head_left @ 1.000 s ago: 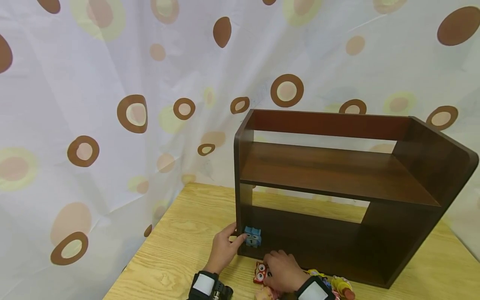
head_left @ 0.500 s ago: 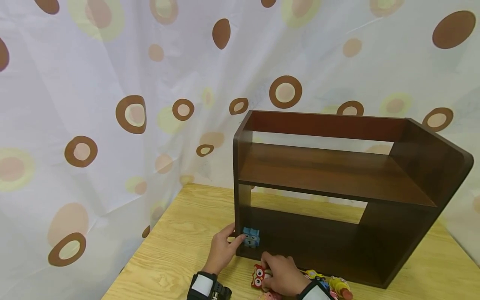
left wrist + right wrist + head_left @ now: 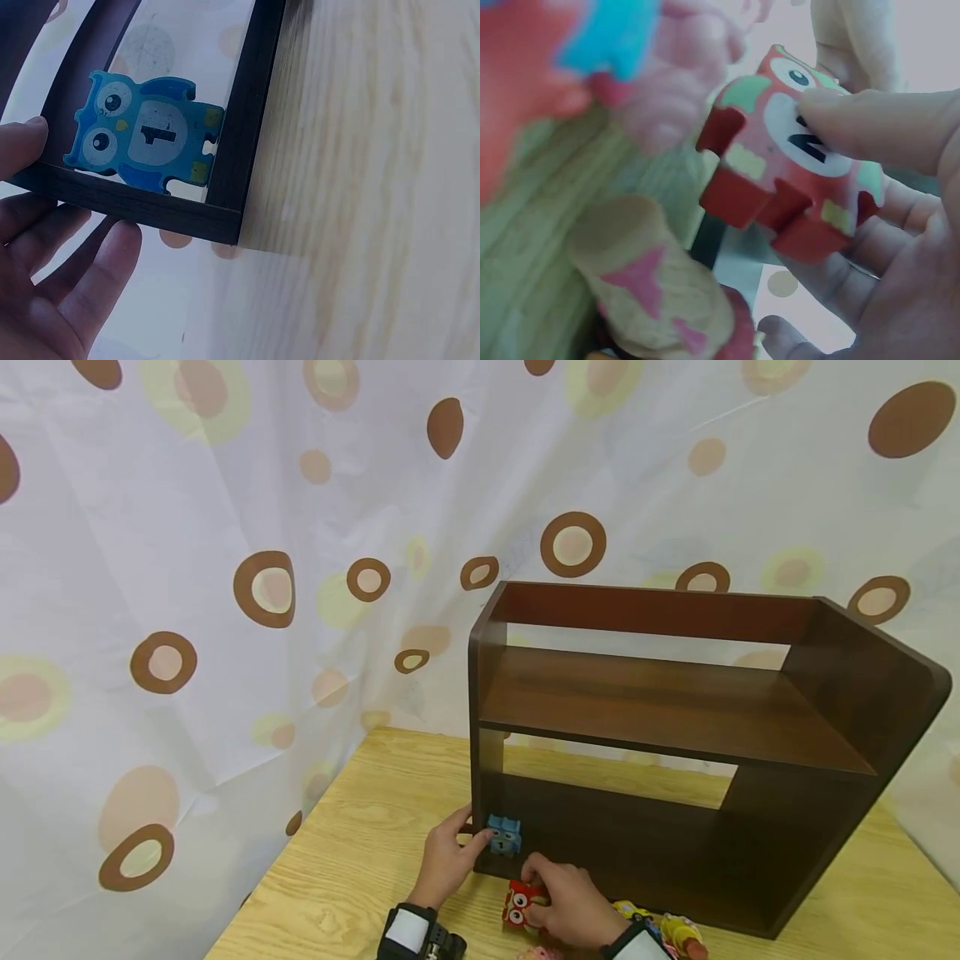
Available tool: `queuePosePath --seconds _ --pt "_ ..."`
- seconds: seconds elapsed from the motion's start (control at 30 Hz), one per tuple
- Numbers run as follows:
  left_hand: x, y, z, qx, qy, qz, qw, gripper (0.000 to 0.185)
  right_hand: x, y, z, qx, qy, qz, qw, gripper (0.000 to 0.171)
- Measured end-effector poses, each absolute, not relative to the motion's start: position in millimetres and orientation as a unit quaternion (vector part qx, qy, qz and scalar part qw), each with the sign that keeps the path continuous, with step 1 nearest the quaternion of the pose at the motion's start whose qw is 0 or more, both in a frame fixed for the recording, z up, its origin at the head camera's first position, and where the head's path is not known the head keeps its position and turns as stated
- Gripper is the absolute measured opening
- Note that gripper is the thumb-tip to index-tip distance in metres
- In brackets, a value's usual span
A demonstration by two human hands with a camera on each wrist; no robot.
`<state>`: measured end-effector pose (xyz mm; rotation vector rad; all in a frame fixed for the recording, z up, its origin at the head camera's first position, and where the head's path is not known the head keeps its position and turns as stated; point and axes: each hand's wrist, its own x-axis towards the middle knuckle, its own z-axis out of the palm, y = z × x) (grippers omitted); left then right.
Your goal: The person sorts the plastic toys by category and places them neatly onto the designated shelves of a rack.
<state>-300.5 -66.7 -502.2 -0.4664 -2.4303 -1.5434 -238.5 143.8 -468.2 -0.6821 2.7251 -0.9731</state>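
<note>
Head view, left to right: the left hand (image 3: pixel 448 858) rests at the left upright of the dark wooden shelf unit (image 3: pixel 675 710), thumb and fingers loosely spread and touching the blue owl piece (image 3: pixel 505 834). Whether the fingers pinch it cannot be told. This flat, jigsaw-edged piece stands upright on the bottom board at the unit's left end; the left wrist view shows a printed "1" on its pale belly (image 3: pixel 146 133), round eyes, and interlocking tabs on one edge.

Just to the right, the right hand (image 3: pixel 573 902) holds the red owl piece (image 3: pixel 520 906) in front of the unit's bottom edge, thumb and fingers clamped on its faces. The right wrist view shows it as a thick, matte red block (image 3: pixel 791 157) with green patches, a white belly and notched puzzle edges. Further painted figures (image 3: pixel 675 931) lie beside this hand.

The unit has smooth brown veneer, rounded corners, one middle board and an open back. It stands on a light wood-grain table (image 3: pixel 352 868). A white curtain (image 3: pixel 225 568) with brown and yellow circles hangs behind.
</note>
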Motion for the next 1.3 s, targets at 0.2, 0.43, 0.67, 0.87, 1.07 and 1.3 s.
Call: queuePosePath --seconds 0.2,0.43,0.67,0.87,1.07,1.3 --pt "-300.0 -66.4 -502.0 -0.157 -0.830 -0.525 0.109 0.045 -240.7 148.9 -457.7 -0.226 0.904 -0.357 0.066 0.036" --pt "-300.9 -67.6 -502.8 -0.160 -0.830 -0.525 0.103 0.046 -245.2 160.9 -445.2 -0.185 0.898 -0.396 0.039 0.031" --pt "-301.3 -68.4 -503.8 -0.159 -0.829 -0.525 0.108 0.047 -254.5 168.0 -440.1 -0.095 0.910 -0.403 -0.018 0.030" --pt "-300.7 -65.7 -504.5 -0.160 -0.827 -0.527 0.108 0.047 -261.4 170.5 -446.4 -0.076 0.921 -0.378 -0.066 0.036" --pt "-300.5 -64.4 -504.9 -0.164 -0.825 -0.529 0.110 0.047 -267.7 168.3 -449.9 -0.087 0.919 -0.376 -0.079 0.038" --pt "-300.9 -66.1 -504.3 -0.163 -0.826 -0.528 0.111 0.046 -275.3 161.3 -454.6 -0.076 0.926 -0.353 -0.107 0.026"
